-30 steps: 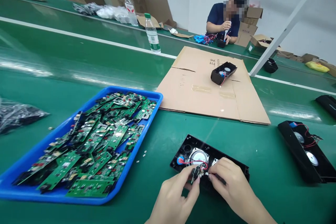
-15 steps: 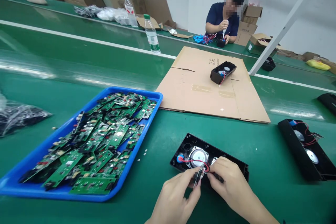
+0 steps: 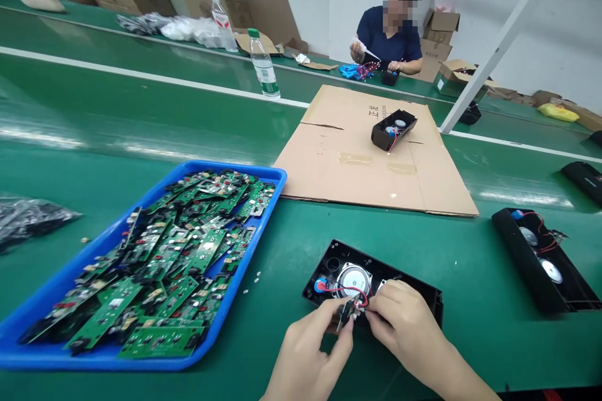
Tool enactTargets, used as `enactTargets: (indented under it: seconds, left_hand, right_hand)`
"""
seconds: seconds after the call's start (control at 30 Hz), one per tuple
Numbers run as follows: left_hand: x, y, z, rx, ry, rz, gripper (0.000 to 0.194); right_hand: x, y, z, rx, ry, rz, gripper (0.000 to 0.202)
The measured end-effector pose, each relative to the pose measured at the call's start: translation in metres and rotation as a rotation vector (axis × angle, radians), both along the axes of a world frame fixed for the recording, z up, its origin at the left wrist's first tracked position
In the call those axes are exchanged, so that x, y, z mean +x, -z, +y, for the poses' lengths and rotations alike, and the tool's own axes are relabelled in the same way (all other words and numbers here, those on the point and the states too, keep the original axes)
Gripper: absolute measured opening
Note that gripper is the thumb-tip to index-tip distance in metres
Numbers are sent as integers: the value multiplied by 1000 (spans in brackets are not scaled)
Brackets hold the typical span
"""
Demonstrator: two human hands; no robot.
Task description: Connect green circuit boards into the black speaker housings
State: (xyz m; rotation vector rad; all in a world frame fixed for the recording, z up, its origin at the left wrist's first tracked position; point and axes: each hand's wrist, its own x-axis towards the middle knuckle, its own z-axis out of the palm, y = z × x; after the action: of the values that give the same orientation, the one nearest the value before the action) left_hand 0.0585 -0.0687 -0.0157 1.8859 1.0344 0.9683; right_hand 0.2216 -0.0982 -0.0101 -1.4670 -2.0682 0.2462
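The left hand [image 3: 313,344] grasps a small circuit board [image 3: 345,316] above the black housing [image 3: 426,297] on the worktop [image 3: 244,351]; the right hand [image 3: 409,319] pinches the red wires [image 3: 345,289] beside it. Whether they are joined cannot be told. A speaker [image 3: 353,279] already sits inside the housing; many boards [image 3: 162,341] lie loose in the blue tray [image 3: 155,364].

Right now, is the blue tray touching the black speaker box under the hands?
Apart. The head view shows green tabletop between the blue tray and the black speaker box.
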Motion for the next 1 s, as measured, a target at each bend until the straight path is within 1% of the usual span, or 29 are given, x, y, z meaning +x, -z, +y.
enactTargets:
  seconds: [0.07, 0.2, 0.27, 0.3, 0.4, 0.5, 0.57, 0.7, 0.77, 0.87, 0.93, 0.97, 1.0]
  left_hand:
    - [-1, 1, -1, 4, 2, 11, 17]
    - [-4, 0, 1, 84, 36, 71, 18]
    - [-6, -3, 3, 71, 62, 97, 18]
    - [-6, -4, 4, 50, 74, 99, 19]
    - [-5, -5, 6, -1, 84, 55, 18]
    - [-3, -3, 7, -28, 60, -1, 18]
    - [-3, -1, 7, -46, 58, -25, 17]
    - [-4, -1, 8, -59, 105, -12, 17]
    - [-6, -2, 9, -48, 114, 27, 16]
    - [-6, -1, 10, -16, 122, 31, 15]
    - [-6, 0, 10, 9, 116, 5, 14]
    - [-6, 2, 9, 26, 101, -10, 14]
    - [-6, 5, 8, 47, 74, -25, 14]
  right_hand:
    - [-1, -1, 0, 1, -14, -23, 29]
    - [-1, -1, 0, -22, -24, 3, 29]
    - [1, -2, 0, -44, -18, 22, 27]
    - [2, -2, 0, -71, -5, 35, 24]
    - [4, -5, 1, -199, 32, 86, 6]
    - [5, -8, 2, -264, 22, 87, 18]
    - [5, -8, 2, -253, 16, 78, 16]
    - [4, -6, 5, -223, 12, 77, 10]
    - [3, -6, 7, -241, -2, 86, 7]
    - [3, -11, 9, -305, -14, 107, 7]
    - [5, -16, 8, -319, 31, 72, 8]
    - [7, -17, 6, -308, 72, 32, 12]
    - [9, -17, 3, -293, 114, -21, 25]
